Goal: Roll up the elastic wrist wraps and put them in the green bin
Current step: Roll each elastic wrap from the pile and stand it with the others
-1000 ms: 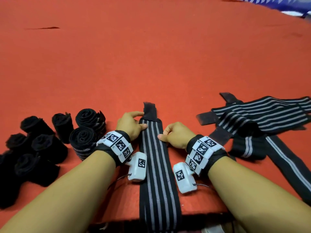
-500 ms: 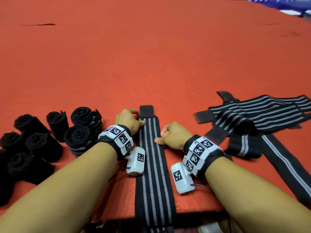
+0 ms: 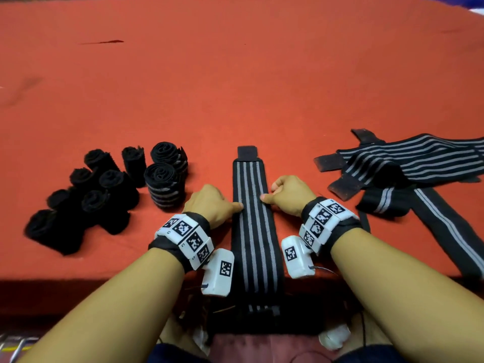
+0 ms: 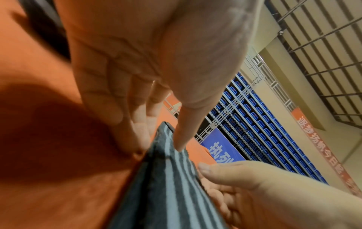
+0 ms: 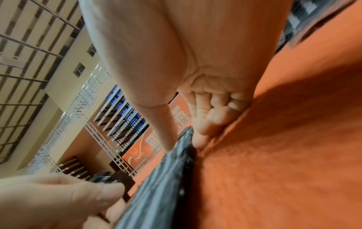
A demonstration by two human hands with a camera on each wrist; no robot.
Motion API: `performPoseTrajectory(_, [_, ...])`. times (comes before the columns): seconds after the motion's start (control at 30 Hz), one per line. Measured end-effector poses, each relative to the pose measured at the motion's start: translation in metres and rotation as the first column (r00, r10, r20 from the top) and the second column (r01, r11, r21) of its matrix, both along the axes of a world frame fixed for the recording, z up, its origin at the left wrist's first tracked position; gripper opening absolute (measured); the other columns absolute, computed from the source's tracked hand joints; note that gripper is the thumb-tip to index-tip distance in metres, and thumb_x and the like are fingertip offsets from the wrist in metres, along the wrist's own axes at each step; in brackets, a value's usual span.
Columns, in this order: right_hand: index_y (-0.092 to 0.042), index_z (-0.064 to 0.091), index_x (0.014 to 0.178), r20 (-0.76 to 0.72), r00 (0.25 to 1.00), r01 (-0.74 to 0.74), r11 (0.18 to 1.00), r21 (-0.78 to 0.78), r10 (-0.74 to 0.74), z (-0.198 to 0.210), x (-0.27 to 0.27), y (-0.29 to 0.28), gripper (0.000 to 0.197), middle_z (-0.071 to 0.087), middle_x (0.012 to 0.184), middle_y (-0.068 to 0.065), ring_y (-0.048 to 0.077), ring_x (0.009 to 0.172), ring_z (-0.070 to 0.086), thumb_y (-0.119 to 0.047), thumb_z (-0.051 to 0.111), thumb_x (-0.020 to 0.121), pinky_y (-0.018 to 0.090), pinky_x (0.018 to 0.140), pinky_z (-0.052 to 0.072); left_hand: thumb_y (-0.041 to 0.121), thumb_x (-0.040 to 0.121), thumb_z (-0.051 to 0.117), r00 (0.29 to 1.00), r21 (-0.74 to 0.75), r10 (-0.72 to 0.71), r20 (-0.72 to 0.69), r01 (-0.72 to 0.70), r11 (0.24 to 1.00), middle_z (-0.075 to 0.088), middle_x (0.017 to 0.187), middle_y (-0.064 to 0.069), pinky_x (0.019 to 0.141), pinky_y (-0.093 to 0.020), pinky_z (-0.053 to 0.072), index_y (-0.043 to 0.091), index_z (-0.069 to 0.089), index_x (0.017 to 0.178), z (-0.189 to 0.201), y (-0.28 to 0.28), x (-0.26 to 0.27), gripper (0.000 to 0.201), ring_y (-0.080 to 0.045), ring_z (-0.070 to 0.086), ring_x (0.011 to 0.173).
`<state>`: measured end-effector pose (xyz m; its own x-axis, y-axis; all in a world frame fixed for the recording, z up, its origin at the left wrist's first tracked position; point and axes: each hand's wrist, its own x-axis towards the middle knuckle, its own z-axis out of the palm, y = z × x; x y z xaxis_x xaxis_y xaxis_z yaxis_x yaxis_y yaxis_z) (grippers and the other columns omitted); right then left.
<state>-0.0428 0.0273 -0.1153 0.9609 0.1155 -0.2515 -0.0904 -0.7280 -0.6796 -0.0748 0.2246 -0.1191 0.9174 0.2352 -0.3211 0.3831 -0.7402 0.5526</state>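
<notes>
Now the striped wrist wrap (image 3: 252,224) lies flat on the red desk (image 3: 235,82), its long axis running straight away from the person, near end hanging over the edge. The left hand (image 3: 209,203) pinches its left edge, thumb on top and fingers curled beside it; the right hand (image 3: 288,195) pinches the right edge the same way. Both grips sit midway along, so the far tab (image 3: 246,153) lies beyond both hands equally. No green bin shows.
</notes>
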Motion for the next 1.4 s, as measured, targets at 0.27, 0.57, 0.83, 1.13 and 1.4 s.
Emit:
performPoseTrajectory(0.27, [-0.013, 0.073, 0.068, -0.117, 0.982, -0.169, 0.961, -0.22, 0.146, 0.008, -0.082, -0.024, 0.045, 0.073, 0.062, -0.001, 0.014, 0.065, 0.067, -0.05, 0.065, 0.092, 0.03, 0.069, 0.053, 0.065, 0.086, 0.064, 0.99, 0.146, -0.136, -0.029, 0.138, 0.98, 0.071, 0.058, 0.002, 0.068, -0.032, 0.056, 0.01, 0.07, 0.074, 0.004, -0.008, -0.056, 0.057, -0.017, 0.07, 0.064])
performPoseTrajectory(0.57, [-0.009, 0.067, 0.073, -0.125, 0.976, -0.187, 0.979, -0.075, 0.177, -0.002, -0.121, -0.007, 0.04, 0.074, 0.062, 0.002, 0.004, 0.049, 0.063, -0.036, 0.056, 0.101, 0.024, 0.067, 0.046, 0.061, 0.089, 0.064, 0.988, 0.179, -0.155, 0.008, 0.151, 0.972, 0.068, 0.052, 0.001, 0.046, -0.024, 0.043, 0.011, 0.064, 0.077, 0.011, -0.021, -0.095, 0.051, -0.011, 0.066, 0.043])
performPoseTrajectory(0.83, [-0.014, 0.056, 0.047, -0.099, 0.989, -0.101, 0.992, 0.073, 0.108, -0.004, -0.12, -0.014, 0.049, 0.066, 0.059, 0.013, 0.02, 0.051, 0.048, -0.036, 0.079, 0.084, 0.029, 0.059, 0.039, 0.052, 0.089, 0.071, 0.98, -0.021, -0.174, 0.094, 0.177, 0.984, 0.069, 0.055, -0.003, 0.063, -0.033, 0.054, 0.012, 0.062, 0.066, 0.002, -0.014, -0.093, 0.047, -0.014, 0.064, 0.049])
performPoseTrajectory(1.13, [0.001, 0.073, 0.101, 0.004, 0.998, -0.057, 0.884, 0.463, 0.063, -0.003, -0.114, -0.017, 0.015, 0.076, 0.094, 0.017, 0.025, 0.079, 0.072, -0.011, 0.072, 0.093, 0.038, 0.073, 0.059, 0.036, 0.096, 0.068, 0.926, -0.522, 0.117, 0.359, 0.095, 0.848, 0.06, 0.056, 0.0, 0.062, -0.032, 0.049, 0.012, 0.064, 0.071, 0.017, -0.02, -0.085, 0.035, -0.013, 0.054, 0.051])
performPoseTrajectory(1.4, [-0.004, 0.066, 0.089, 0.071, 0.974, 0.117, 0.749, 0.652, -0.214, -0.007, -0.086, -0.02, 0.009, 0.073, 0.08, 0.011, 0.012, 0.066, 0.069, -0.01, 0.069, 0.094, 0.027, 0.061, 0.052, 0.0, 0.09, 0.071, 0.973, -0.618, -0.114, 0.198, 0.215, 0.756, 0.076, 0.1, -0.006, 0.067, -0.02, 0.056, 0.008, 0.069, 0.115, -0.006, -0.032, -0.089, 0.026, -0.011, 0.074, 0.084])
